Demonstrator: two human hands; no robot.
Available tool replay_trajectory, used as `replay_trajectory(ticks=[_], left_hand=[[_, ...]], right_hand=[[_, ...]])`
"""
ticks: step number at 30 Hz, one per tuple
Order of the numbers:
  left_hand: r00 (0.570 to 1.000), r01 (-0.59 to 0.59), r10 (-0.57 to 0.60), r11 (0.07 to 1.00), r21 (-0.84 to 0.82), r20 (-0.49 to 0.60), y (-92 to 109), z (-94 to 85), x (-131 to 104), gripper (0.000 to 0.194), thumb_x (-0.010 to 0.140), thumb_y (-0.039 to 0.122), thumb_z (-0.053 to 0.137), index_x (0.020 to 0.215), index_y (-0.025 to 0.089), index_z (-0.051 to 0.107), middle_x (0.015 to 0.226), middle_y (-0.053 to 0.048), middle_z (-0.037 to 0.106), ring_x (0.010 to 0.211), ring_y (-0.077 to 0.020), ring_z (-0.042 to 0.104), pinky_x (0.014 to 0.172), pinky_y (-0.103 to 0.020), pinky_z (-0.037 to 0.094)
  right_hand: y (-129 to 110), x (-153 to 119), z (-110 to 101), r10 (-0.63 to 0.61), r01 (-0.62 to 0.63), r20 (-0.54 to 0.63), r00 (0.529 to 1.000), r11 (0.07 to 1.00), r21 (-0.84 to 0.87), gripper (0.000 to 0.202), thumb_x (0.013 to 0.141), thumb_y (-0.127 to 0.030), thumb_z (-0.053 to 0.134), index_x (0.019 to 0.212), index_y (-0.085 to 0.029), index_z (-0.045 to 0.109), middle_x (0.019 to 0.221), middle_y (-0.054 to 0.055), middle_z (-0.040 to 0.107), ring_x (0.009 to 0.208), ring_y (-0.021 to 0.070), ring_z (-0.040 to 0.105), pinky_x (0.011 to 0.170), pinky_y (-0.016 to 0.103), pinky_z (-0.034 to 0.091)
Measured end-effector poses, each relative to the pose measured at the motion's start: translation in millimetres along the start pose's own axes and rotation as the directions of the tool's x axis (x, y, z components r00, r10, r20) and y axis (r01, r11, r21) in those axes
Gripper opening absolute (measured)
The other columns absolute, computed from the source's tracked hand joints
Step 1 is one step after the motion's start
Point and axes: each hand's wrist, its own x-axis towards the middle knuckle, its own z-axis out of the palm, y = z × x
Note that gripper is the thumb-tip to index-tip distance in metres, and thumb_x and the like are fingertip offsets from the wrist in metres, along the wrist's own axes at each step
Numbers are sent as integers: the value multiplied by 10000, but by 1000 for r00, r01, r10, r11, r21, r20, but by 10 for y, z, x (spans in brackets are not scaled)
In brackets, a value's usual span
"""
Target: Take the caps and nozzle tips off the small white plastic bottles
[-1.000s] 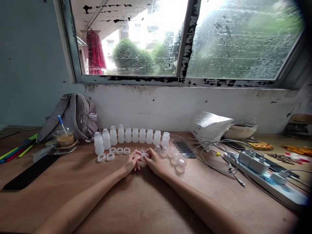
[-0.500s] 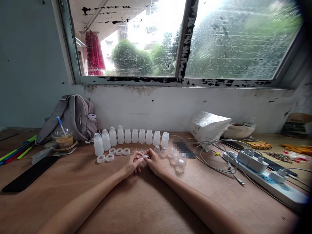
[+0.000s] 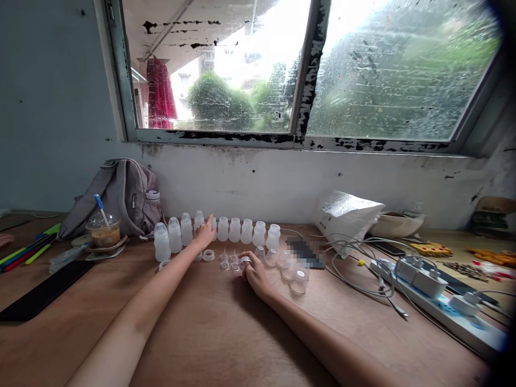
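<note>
My left hand (image 3: 205, 233) reaches over the table to the row of frosted baby bottles, its fingers stretched out at a bottle without a cap (image 3: 214, 228). Whether they grip it is hard to see. My right hand (image 3: 257, 275) is closed on a white bottle collar ring (image 3: 244, 261), held just above the table. Small clear nipples (image 3: 229, 261) stand beside that ring. More white rings (image 3: 208, 255) lie below the bottles, partly hidden by my left forearm. Clear domed caps (image 3: 298, 281) lie to the right of my right hand. Several bottles at the left end (image 3: 162, 243) have clear tops on.
A black phone-like slab (image 3: 42, 290), a drink cup (image 3: 105, 231) and a grey backpack (image 3: 124, 196) are on the left. Cables (image 3: 358, 269), a power strip (image 3: 455, 301) and a silvery bag (image 3: 346, 215) occupy the right. Another person's hand (image 3: 5, 239) shows at the left edge.
My left hand has left my right hand and moved up and left to the bottles. My right hand keeps the ring, and the nipples beside it are now uncovered.
</note>
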Motion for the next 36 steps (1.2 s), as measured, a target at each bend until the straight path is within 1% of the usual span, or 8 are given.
replay_trajectory(ticks=[7, 16, 20, 23, 26, 30, 33, 36], left_hand=[[997, -63, 67, 990, 128, -30, 110, -54, 18, 197, 802, 286, 425, 934, 191, 537, 926, -97, 560, 832, -226, 558, 679, -319, 426], [840, -478, 471, 877, 46, -269, 228, -473, -949, 155, 836, 234, 344, 896, 210, 486, 1155, -54, 373, 963, -171, 487, 764, -292, 449], [846, -517, 500, 854, -60, -183, 119, -407, -1291, 147, 838, 219, 328, 904, 210, 459, 1093, -51, 419, 801, -132, 543, 736, -295, 462], [864, -500, 476, 848, -174, -163, 36, -298, -1356, 146, 839, 236, 339, 950, 210, 430, 1106, -65, 423, 930, -165, 519, 822, -329, 429], [932, -364, 329, 841, -400, -155, -32, -182, -1340, 332, 827, 307, 397, 1131, 214, 301, 1200, -104, 381, 1033, -195, 479, 864, -358, 404], [976, -138, 214, 757, -639, 42, -99, -74, -1339, 530, 790, 416, 454, 1202, 191, 205, 1124, -120, 485, 937, -197, 550, 788, -338, 447], [963, -127, 247, 765, -632, 106, -119, -80, -1362, 458, 784, 446, 452, 1142, 209, 293, 1028, -71, 555, 889, -182, 564, 749, -308, 460], [949, -273, 314, 849, -453, 14, -140, -129, -1372, 422, 767, 443, 481, 1121, 249, 358, 1101, -45, 523, 931, -187, 538, 778, -317, 442]], right_hand=[[-30, -4, 5, -11, 13, -78, 997, 1000, 17, 229, 770, -199, 339, 919, -243, 507, 534, -33, 489, 441, 117, 478, 403, 207, 367], [-184, -41, -12, 39, -46, 39, 998, 981, 190, 384, 799, -409, 410, 1155, -266, 430, 1063, 53, 535, 710, 146, 582, 518, 239, 455], [-112, -13, -2, 99, -114, 63, 993, 946, 304, 422, 816, -433, 356, 1205, -276, 397, 1184, 61, 476, 784, 157, 578, 562, 257, 474], [-56, 8, 3, 98, -109, 52, 994, 951, 289, 406, 820, -403, 348, 1195, -262, 412, 1125, 73, 520, 745, 154, 579, 541, 257, 472], [-58, 9, 7, 53, -59, 32, 998, 968, 244, 376, 813, -369, 376, 1161, -237, 431, 1085, 82, 524, 714, 148, 579, 506, 246, 469], [-121, -13, 9, 4, -6, 14, 1000, 984, 178, 343, 807, -373, 397, 1106, -213, 452, 1004, 80, 537, 670, 134, 575, 471, 223, 459], [-170, -35, 7, -21, 21, -5, 1000, 990, 139, 342, 808, -384, 402, 1094, -206, 458, 918, 64, 552, 614, 120, 556, 449, 217, 446], [-212, -59, 6, -55, 57, -22, 998, 994, 90, 328, 804, -376, 422, 1080, -204, 467, 811, 37, 562, 569, 110, 530, 453, 217, 435]])
